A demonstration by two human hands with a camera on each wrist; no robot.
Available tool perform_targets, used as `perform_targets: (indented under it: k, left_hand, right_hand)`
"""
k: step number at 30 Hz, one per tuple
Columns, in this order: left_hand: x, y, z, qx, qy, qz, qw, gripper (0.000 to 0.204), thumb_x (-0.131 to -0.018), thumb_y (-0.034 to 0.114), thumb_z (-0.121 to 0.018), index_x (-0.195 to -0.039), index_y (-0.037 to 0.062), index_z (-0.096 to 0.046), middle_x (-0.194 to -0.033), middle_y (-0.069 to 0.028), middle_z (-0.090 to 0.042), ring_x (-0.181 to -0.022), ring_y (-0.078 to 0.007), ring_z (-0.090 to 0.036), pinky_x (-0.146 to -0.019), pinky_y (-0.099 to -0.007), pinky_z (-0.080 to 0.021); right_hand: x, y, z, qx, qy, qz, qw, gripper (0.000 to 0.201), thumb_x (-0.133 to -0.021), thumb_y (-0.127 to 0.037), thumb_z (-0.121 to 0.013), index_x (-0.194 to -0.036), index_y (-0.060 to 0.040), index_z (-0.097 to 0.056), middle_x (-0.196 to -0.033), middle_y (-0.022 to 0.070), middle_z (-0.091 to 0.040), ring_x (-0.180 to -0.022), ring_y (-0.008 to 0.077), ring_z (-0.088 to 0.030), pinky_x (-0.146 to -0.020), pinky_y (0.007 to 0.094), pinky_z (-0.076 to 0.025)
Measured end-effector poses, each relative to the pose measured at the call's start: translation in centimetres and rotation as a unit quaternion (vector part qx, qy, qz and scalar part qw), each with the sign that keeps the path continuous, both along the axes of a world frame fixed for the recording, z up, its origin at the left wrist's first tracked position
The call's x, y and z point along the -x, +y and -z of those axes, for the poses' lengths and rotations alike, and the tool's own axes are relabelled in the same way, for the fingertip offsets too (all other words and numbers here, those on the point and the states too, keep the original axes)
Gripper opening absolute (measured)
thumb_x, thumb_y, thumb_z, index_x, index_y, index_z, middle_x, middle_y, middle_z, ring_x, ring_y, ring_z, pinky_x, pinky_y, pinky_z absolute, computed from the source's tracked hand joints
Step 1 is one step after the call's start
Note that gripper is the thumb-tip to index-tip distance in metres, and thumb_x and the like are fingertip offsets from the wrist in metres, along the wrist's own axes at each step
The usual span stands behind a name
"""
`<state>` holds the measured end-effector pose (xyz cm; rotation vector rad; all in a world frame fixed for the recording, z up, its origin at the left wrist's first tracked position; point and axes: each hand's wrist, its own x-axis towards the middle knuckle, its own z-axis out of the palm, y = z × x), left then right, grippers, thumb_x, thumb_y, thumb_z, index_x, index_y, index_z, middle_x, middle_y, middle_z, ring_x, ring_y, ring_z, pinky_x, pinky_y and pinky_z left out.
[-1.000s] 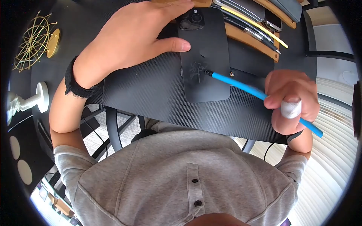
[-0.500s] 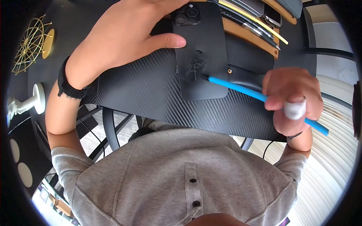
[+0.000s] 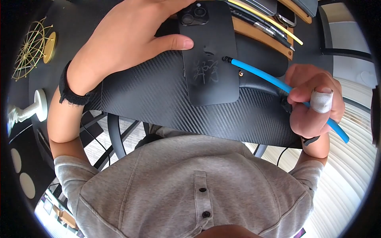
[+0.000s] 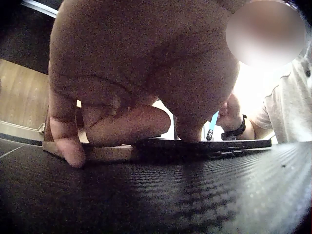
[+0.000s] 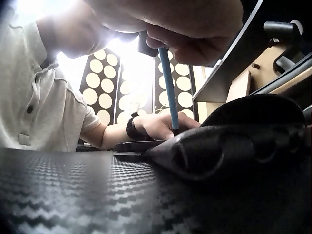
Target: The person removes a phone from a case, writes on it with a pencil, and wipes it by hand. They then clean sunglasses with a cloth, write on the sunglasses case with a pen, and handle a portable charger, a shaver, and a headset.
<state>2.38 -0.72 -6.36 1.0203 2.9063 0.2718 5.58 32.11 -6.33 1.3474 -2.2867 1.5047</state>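
Observation:
A black smartphone (image 3: 214,89) lies back up on the desk mat (image 3: 158,105), light grey handwritten strokes on its lower half. My left hand (image 3: 123,37) rests at its upper left, thumb on the phone's edge; the other fingertips leave the top of the head view. In the left wrist view, the left hand's bent fingers (image 4: 129,127) reach down beside the phone (image 4: 243,144). My right hand (image 3: 317,101), a white wrap round one finger, pinches a slim blue pencil (image 3: 260,74). The pencil's black end is over the phone's right side, close to its surface.
Behind the phone, a wooden organizer (image 3: 258,35) holds several pens and a yellow pencil (image 3: 274,23). A black rounded object (image 5: 234,139) stands between the right wrist camera and the phone. At far left are a gold wire ornament (image 3: 31,51) and a white figurine (image 3: 37,105).
The pencil's black end has moved up and right, off the writing. More strokes show on the phone. My left hand and the phone have shifted slightly up and left in view.

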Motion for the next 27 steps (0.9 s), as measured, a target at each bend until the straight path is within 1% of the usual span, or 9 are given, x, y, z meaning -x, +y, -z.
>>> perform_targets:
  k: [4,14,17,19,20,21,23,25,27]
  left_hand:
    - [0.1,0.0,0.0,0.000,-0.003,0.001,1.000,0.085,-0.090,0.053,-0.072,-0.142,-0.0113,-0.050,-0.118,-0.0316,-0.068,-0.098,-0.0418,-0.072,-0.085,-0.0424,-0.058]
    - [0.0,0.2,-0.1,0.011,-0.013,-0.011,1.000,0.085,-0.091,0.052,-0.072,-0.142,-0.0115,-0.050,-0.114,-0.0315,-0.069,-0.097,-0.0415,-0.072,-0.083,-0.0421,-0.058]
    - [0.0,0.2,-0.2,0.010,-0.025,-0.016,1.000,0.084,-0.091,0.052,-0.072,-0.142,-0.0116,-0.050,-0.115,-0.0316,-0.069,-0.097,-0.0415,-0.072,-0.084,-0.0420,-0.058]
    - [-0.1,0.3,-0.3,0.002,-0.005,-0.007,1.000,0.084,-0.090,0.051,-0.072,-0.142,-0.0115,-0.050,-0.115,-0.0317,-0.069,-0.098,-0.0415,-0.072,-0.084,-0.0420,-0.058]
    - [-0.5,0.5,-0.4,-0.004,0.017,0.003,1.000,0.084,-0.090,0.051,-0.073,-0.142,-0.0115,-0.050,-0.116,-0.0317,-0.069,-0.098,-0.0415,-0.072,-0.084,-0.0420,-0.058]
    - [-0.6,0.6,-0.5,-0.007,0.027,0.009,1.000,0.084,-0.090,0.051,-0.073,-0.142,-0.0115,-0.050,-0.116,-0.0317,-0.069,-0.098,-0.0415,-0.072,-0.085,-0.0419,-0.058]
    - [-0.8,0.8,-1.0,-0.011,0.034,0.018,0.999,0.084,-0.090,0.051,-0.073,-0.142,-0.0114,-0.050,-0.117,-0.0317,-0.069,-0.099,-0.0416,-0.071,-0.085,-0.0419,-0.058]
    - [-0.9,0.8,-1.1,-0.020,0.030,0.021,0.999,0.084,-0.090,0.051,-0.073,-0.142,-0.0112,-0.050,-0.117,-0.0317,-0.069,-0.099,-0.0418,-0.071,-0.085,-0.0419,-0.058]
    - [-0.8,0.5,-0.9,-0.025,0.021,0.017,0.999,0.084,-0.090,0.051,-0.073,-0.142,-0.0111,-0.050,-0.117,-0.0319,-0.068,-0.098,-0.0420,-0.071,-0.085,-0.0420,-0.058]
  right_hand:
    - [-0.4,-0.9,-0.2,-0.022,0.015,0.016,1.000,0.044,-0.110,-0.021,-0.040,-0.072,-0.0042,-0.053,-0.059,0.0073,-0.052,-0.048,0.0178,-0.047,-0.049,0.0346,-0.043]
    - [-0.6,-0.9,-0.5,-0.006,-0.036,-0.011,0.999,0.048,-0.110,-0.032,-0.045,-0.069,-0.0078,-0.053,-0.058,0.0044,-0.050,-0.046,0.0170,-0.045,-0.047,0.0347,-0.042]
    - [-1.0,-0.9,-0.3,0.004,-0.045,0.014,0.999,0.049,-0.111,-0.033,-0.044,-0.070,-0.0079,-0.053,-0.058,0.0041,-0.049,-0.046,0.0169,-0.044,-0.047,0.0343,-0.041]
    - [-0.9,-0.8,-0.3,0.026,-0.059,0.014,0.998,0.032,-0.101,-0.019,-0.049,-0.073,-0.0055,-0.056,-0.061,0.0064,-0.054,-0.049,0.0195,-0.050,-0.049,0.0341,-0.044]
    - [-0.5,-0.4,-0.3,0.042,-0.067,-0.001,0.997,0.016,-0.091,-0.005,-0.056,-0.076,-0.0030,-0.058,-0.064,0.0088,-0.059,-0.052,0.0221,-0.055,-0.050,0.0341,-0.048]
    - [-0.2,0.0,-0.2,0.043,-0.058,-0.009,0.997,0.009,-0.087,0.002,-0.059,-0.078,-0.0017,-0.059,-0.067,0.0102,-0.062,-0.054,0.0233,-0.058,-0.052,0.0340,-0.050]
    - [0.2,0.5,0.2,0.031,-0.022,-0.017,0.999,0.010,-0.082,0.009,-0.064,-0.082,0.0000,-0.060,-0.070,0.0120,-0.065,-0.057,0.0245,-0.062,-0.054,0.0337,-0.052]
    - [0.0,0.3,0.1,0.005,0.005,-0.001,1.000,0.013,-0.092,-0.004,-0.056,-0.079,-0.0018,-0.057,-0.068,0.0102,-0.061,-0.054,0.0218,-0.056,-0.052,0.0341,-0.048]
    - [-0.6,-0.7,-0.1,-0.013,0.004,0.027,1.000,0.039,-0.107,-0.023,-0.043,-0.073,-0.0049,-0.053,-0.061,0.0067,-0.052,-0.048,0.0179,-0.046,-0.049,0.0349,-0.043]
